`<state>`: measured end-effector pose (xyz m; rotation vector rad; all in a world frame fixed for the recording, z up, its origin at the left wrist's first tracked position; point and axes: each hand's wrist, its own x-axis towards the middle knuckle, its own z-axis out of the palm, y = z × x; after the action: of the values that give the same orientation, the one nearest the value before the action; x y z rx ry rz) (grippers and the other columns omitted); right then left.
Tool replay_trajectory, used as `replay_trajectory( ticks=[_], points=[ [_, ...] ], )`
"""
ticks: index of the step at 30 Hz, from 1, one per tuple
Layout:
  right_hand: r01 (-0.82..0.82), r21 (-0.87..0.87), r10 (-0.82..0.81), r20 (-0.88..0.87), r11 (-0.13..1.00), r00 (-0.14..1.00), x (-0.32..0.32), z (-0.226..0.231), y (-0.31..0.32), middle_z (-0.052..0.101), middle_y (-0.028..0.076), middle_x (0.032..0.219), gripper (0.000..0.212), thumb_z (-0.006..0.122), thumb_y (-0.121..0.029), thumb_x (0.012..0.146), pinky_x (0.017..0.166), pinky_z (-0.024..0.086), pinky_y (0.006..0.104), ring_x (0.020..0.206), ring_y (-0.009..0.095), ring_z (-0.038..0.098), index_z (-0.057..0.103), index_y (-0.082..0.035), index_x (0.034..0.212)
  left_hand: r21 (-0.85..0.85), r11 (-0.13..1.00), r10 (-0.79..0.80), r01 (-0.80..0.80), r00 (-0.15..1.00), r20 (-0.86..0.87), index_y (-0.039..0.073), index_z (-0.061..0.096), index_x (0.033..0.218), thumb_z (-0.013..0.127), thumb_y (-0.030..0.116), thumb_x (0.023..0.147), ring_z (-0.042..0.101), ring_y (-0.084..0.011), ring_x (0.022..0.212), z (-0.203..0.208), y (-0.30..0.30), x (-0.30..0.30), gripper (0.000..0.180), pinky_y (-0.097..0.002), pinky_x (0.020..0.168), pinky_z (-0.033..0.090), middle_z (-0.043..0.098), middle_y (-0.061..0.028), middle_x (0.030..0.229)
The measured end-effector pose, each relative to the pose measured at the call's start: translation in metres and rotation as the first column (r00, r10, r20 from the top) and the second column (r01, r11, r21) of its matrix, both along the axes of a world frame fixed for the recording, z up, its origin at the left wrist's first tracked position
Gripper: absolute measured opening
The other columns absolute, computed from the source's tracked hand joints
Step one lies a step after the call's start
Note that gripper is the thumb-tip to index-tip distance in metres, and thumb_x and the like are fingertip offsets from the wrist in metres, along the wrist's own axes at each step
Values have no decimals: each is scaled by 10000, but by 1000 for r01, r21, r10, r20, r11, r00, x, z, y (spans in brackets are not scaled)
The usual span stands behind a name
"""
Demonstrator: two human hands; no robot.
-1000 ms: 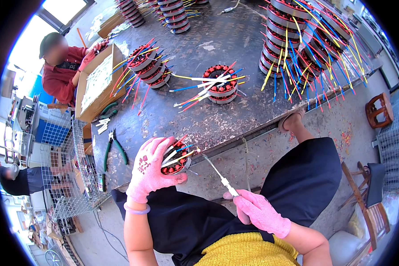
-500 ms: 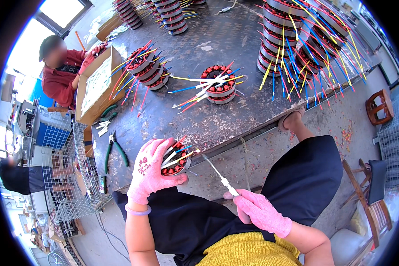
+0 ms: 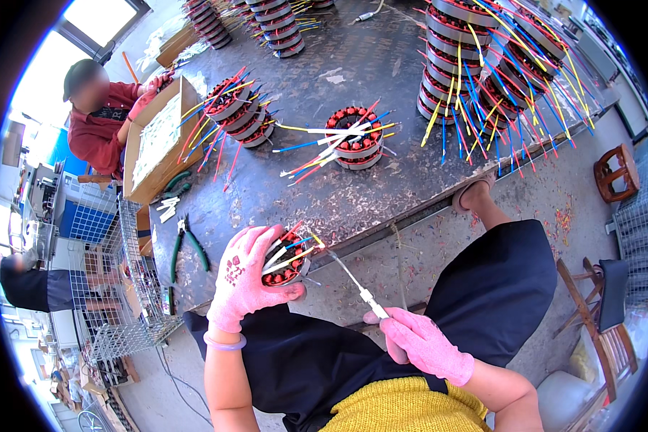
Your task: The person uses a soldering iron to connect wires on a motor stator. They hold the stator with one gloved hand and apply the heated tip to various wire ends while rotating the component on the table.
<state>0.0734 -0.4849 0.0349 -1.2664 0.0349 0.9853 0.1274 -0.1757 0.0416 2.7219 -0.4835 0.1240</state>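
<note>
My left hand (image 3: pixel 246 272), in a pink glove, is closed around a motor stator (image 3: pixel 286 271) with red windings, held at the table's near edge. White sleeves and red, blue and yellow wires stick up from it. My right hand (image 3: pixel 417 343), also gloved in pink, grips the handle of a soldering iron (image 3: pixel 367 295) with a white collar and thin metal shaft. The iron's tip points at the wire ends beside the stator, where a small bright yellow-orange spot shows. Whether tip and wire touch, I cannot tell.
Another stator (image 3: pixel 356 140) with sleeved wires stands on the dark table (image 3: pixel 302 191). Stator stacks (image 3: pixel 446 68) rise at the right and back. Green-handled pliers (image 3: pixel 187 245) and white sleeves (image 3: pixel 168 209) lie left, near a cardboard box (image 3: pixel 158 140). A co-worker (image 3: pixel 101 119) sits beyond it.
Both hands stay almost in place. A brighter yellow tint now shows at the wire ends by the iron's tip. The co-worker's hands have shifted slightly.
</note>
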Motion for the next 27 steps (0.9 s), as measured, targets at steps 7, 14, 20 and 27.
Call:
replay_trajectory(
  ticks=[7,14,20,27],
  points=[
    [6,-12,-6,28,1000,1000,-1,-1,0,445,-17,648,338,451,-240,1053,546,361,237,570,54,424,586,-21,1273,-3,1000,-5,5,1000,-1,10,560,1239,842,487,548,591,-351,1086,0,1,0,885,-473,1058,390,616,-151,1137],
    [-10,-31,11,43,999,999,1,3,1,437,-34,644,338,452,-233,1053,535,345,223,563,44,415,570,-18,1286,-1,1000,8,-8,1000,-13,7,567,1236,842,491,548,595,-352,1086,2,0,0,885,-477,1064,388,617,-157,1132],
    [1,-2,-1,0,1000,1000,1,2,0,435,-36,645,346,456,-233,1054,524,329,217,556,41,401,555,-15,1304,-15,1000,-6,6,1000,-11,6,569,1230,845,489,545,601,-351,1074,2,-1,1,883,-476,1056,397,620,-158,1128],
    [75,41,-73,-32,996,997,1,0,-3,450,-24,642,351,465,-231,1047,521,319,219,563,50,413,561,-13,1304,-66,997,30,-30,999,-12,4,574,1228,856,459,516,589,-381,1075,2,3,-1,890,-467,1003,434,614,-170,1133]
  ],
)
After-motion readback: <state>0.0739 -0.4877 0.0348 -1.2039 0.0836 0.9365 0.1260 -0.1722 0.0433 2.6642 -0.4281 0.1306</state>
